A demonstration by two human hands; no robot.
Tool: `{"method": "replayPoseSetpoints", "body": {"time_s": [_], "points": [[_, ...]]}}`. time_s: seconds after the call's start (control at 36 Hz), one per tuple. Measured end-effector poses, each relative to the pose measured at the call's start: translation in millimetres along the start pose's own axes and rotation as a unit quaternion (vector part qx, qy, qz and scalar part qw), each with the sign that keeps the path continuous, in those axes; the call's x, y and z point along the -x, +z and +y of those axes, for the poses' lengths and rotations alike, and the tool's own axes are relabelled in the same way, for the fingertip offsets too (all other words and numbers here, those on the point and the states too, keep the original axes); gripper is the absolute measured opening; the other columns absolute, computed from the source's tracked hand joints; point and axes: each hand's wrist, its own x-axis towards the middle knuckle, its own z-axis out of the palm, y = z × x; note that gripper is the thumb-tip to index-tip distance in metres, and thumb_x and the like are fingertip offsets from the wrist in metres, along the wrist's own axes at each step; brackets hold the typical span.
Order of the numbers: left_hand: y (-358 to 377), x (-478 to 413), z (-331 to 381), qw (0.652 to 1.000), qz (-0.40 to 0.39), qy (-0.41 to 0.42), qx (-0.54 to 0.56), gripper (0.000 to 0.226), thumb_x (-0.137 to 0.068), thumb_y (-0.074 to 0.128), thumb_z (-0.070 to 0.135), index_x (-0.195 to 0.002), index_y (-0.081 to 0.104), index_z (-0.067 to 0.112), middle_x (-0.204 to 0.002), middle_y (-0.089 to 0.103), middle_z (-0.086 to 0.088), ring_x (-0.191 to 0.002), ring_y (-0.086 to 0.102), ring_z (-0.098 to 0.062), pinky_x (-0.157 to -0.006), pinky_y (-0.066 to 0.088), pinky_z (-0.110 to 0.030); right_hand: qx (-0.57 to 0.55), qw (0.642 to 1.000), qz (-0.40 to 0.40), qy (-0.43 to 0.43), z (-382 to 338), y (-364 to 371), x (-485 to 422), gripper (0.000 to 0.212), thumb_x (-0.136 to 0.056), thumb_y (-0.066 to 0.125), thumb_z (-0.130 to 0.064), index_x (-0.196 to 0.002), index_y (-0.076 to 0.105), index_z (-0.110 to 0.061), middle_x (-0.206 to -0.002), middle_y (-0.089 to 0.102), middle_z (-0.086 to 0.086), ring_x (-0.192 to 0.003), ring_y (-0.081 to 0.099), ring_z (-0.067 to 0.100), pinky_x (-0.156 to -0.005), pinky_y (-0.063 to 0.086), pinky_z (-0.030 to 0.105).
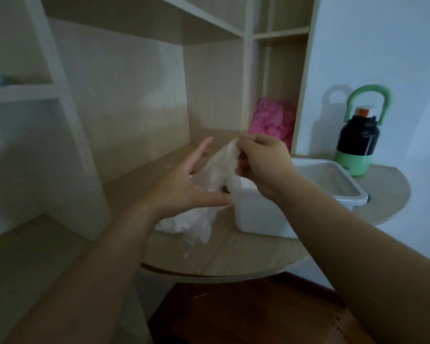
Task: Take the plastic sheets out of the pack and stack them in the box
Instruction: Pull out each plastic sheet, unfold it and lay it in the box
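My right hand (261,162) pinches the top of a thin translucent plastic sheet (221,165) and holds it up above the desk. My left hand (184,184) is spread with straight fingers just left of the sheet, its thumb touching the plastic low down. Below it a crumpled white pack of sheets (186,224) lies on the desk (233,259). The white box (258,214) stands right of the pack, partly hidden by my right wrist.
A white lid or tray (338,184) lies behind the box. A black and green bottle (358,137) with a green handle stands at the back right. Pink plastic items (271,120) fill a shelf nook. Shelves rise on the left and behind; the desk's rounded edge is near.
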Motion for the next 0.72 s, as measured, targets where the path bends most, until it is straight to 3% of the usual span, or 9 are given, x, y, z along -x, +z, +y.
{"method": "replayPoseSetpoints", "body": {"time_s": [0.08, 0.14, 0.22, 0.28, 0.33, 0.39, 0.53, 0.61, 0.72], "points": [[12.1, -4.9, -3.1, 0.998, 0.022, 0.028, -0.043, 0.083, -0.070, 0.081, 0.039, -0.136, 0.034, 0.055, -0.136, 0.049, 0.022, -0.118, 0.052, -0.003, -0.096, 0.048, -0.030, -0.084, 0.995, 0.020, 0.051, -4.5, -8.1, -0.1, 0.022, -0.089, 0.045, 0.004, -0.072, 0.051, -0.007, -0.044, 0.043, -0.001, -0.036, 0.035, 0.011, -0.043, 0.039, 0.023], [19.5, -12.0, -3.2, 0.995, 0.088, 0.044, -0.026, 0.043, -0.085, 0.070, 0.024, -0.119, 0.057, 0.046, -0.110, 0.064, 0.022, -0.102, 0.062, -0.004, -0.088, 0.051, -0.030, -0.098, 0.992, 0.028, 0.068, -5.9, -14.2, 0.0, 0.022, -0.088, 0.043, 0.005, -0.071, 0.049, -0.006, -0.047, 0.041, 0.001, -0.037, 0.033, 0.011, -0.042, 0.038, 0.022], [26.8, -20.1, 3.8, 0.989, 0.146, 0.024, 0.032, 0.023, -0.093, 0.058, 0.017, -0.091, 0.067, 0.039, -0.075, 0.067, 0.022, -0.074, 0.062, 0.002, -0.072, 0.047, -0.022, -0.052, 0.995, 0.033, 0.083, -7.2, -21.7, 2.5, 0.010, -0.089, 0.048, -0.001, -0.084, 0.056, -0.004, -0.068, 0.052, 0.007, -0.048, 0.043, 0.013, -0.048, 0.046, 0.024], [28.1, -27.0, 11.5, 0.988, 0.146, -0.011, 0.054, 0.018, -0.095, 0.056, 0.021, -0.082, 0.068, 0.024, -0.061, 0.063, 0.020, -0.059, 0.055, 0.000, -0.060, 0.042, -0.022, 0.059, 0.996, 0.040, 0.047, -5.2, -30.7, 0.9, 0.033, -0.089, 0.057, -0.019, -0.121, 0.054, -0.011, -0.108, 0.057, 0.008, -0.084, 0.058, 0.019, -0.073, 0.054, 0.034], [27.0, -35.4, 18.7, 0.990, 0.117, -0.045, 0.057, 0.026, -0.096, 0.056, 0.023, -0.088, 0.066, 0.001, -0.062, 0.063, 0.008, -0.063, 0.052, -0.015, -0.059, 0.039, -0.027, 0.170, 0.984, 0.014, -0.043, -7.7, -41.5, 3.4, 0.064, -0.086, 0.063, -0.033, -0.143, 0.034, -0.027, -0.142, 0.040, -0.001, -0.126, 0.042, 0.018, -0.103, 0.039, 0.036], [23.9, -44.8, 23.5, 0.994, 0.090, -0.049, 0.049, 0.029, -0.096, 0.056, 0.022, -0.093, 0.063, -0.006, -0.071, 0.057, -0.010, -0.066, 0.046, -0.020, -0.061, 0.036, -0.030, 0.267, 0.952, -0.064, -0.135, -13.8, -47.8, 11.1, 0.083, -0.080, 0.070, -0.041, -0.147, 0.022, -0.034, -0.151, 0.024, -0.008, -0.134, 0.027, 0.009, -0.104, 0.026, 0.026], [15.6, -62.3, 43.4, 0.998, -0.002, -0.037, 0.043, 0.061, -0.071, 0.068, 0.043, -0.103, 0.061, -0.009, -0.085, 0.057, -0.013, -0.076, 0.047, -0.020, -0.069, 0.034, -0.035, 0.367, 0.908, -0.086, -0.182, -17.4, -56.1, 2.8, 0.075, -0.075, 0.073, -0.047, -0.140, 0.040, -0.028, -0.124, 0.051, -0.011, -0.109, 0.047, -0.003, -0.088, 0.035, 0.014], [10.3, -71.6, 44.8, 0.997, -0.054, -0.049, -0.009, 0.029, -0.075, 0.076, 0.031, -0.085, 0.070, 0.005, -0.080, 0.064, -0.009, -0.074, 0.053, -0.018, -0.070, 0.041, -0.033, 0.362, 0.905, -0.045, -0.219, -19.4, -58.5, -7.3, 0.019, -0.088, 0.064, -0.028, -0.094, 0.066, -0.011, -0.072, 0.055, -0.008, -0.058, 0.047, -0.007, -0.056, 0.036, 0.014], [9.2, -79.6, 42.8, 0.994, -0.083, -0.065, -0.020, 0.005, -0.080, 0.073, 0.018, -0.083, 0.072, 0.014, -0.085, 0.069, -0.008, -0.077, 0.059, -0.016, -0.075, 0.046, -0.031, 0.285, 0.945, -0.024, -0.161, -21.8, -64.1, -16.0, 0.021, -0.090, 0.055, -0.014, -0.077, 0.059, 0.003, -0.064, 0.050, 0.002, -0.054, 0.045, 0.006, -0.056, 0.040, 0.018]]}}
